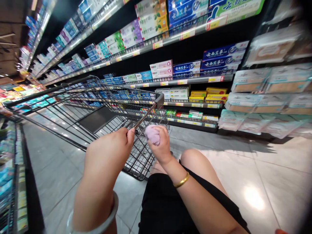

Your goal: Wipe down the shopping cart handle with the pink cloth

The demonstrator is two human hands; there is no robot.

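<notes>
My left hand (pixel 118 141), with a pale bangle on its forearm, is closed on the near edge of a black wire shopping cart (pixel 97 118). Just right of it, my right hand (pixel 162 146), with a gold bangle at the wrist, grips a crumpled light purple cloth (pixel 152 135). The cloth is beside the cart's handle bar (pixel 146 114). The cart stretches away to the left, and a dark panel lies on its wire side. No goods can be made out in its basket.
Shelves (pixel 170 40) of boxed toothpaste run along the right side of the aisle. Packaged goods (pixel 253 79) hang at the right. Another shelf (pixel 21 195) borders the left. Grey floor tiles (pixel 60 169) lie below the cart.
</notes>
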